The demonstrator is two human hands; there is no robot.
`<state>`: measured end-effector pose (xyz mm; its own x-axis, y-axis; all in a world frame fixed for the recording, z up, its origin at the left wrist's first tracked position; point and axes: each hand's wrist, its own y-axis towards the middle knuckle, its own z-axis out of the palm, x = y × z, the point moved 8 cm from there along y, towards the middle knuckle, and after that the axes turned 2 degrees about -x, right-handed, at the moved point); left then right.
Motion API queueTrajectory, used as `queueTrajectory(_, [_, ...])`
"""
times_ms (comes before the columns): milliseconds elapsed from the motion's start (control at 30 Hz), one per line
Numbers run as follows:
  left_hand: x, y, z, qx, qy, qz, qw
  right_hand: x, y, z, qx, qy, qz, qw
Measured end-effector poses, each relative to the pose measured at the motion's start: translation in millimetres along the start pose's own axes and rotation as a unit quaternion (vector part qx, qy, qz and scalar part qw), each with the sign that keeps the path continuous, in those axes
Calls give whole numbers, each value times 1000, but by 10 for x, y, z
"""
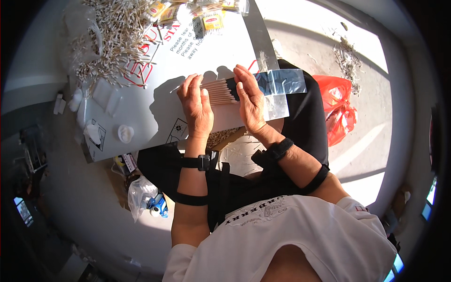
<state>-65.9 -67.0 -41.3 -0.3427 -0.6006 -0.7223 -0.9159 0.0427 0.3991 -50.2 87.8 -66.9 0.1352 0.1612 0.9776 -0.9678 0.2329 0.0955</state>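
Note:
A flat row of cotton swabs (pixel 217 93) with pale wooden sticks lies crosswise between my two hands, over the near part of the printed board. My left hand (pixel 195 110) takes the left ends between its thumb and upright fingers. At the right ends, my right hand (pixel 251 103) grips the same row, its thumb beside the white tips. Just past my right hand, a clear plastic sleeve (pixel 295 81) reaches over the board's right edge. My palms and fingers hide parts of the row's ends.
Loose cotton swabs (pixel 115 35) are heaped at the far left of the board (pixel 164 101). Packed swabs (pixel 213 21) with yellow labels lie at the far edge. A small white cup (pixel 125 133) stands near left. Red plastic bags (pixel 337 110) sit on the floor at right.

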Motion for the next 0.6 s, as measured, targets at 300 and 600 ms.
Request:
queueTrajectory(300, [80,-13,195,-66,-195,-109,973,-82,100,146,-12,19,-1,1000])
queueTrajectory(600, [-276,-163,92,146,137,7,980,130,73,-253,56,-203,27,977])
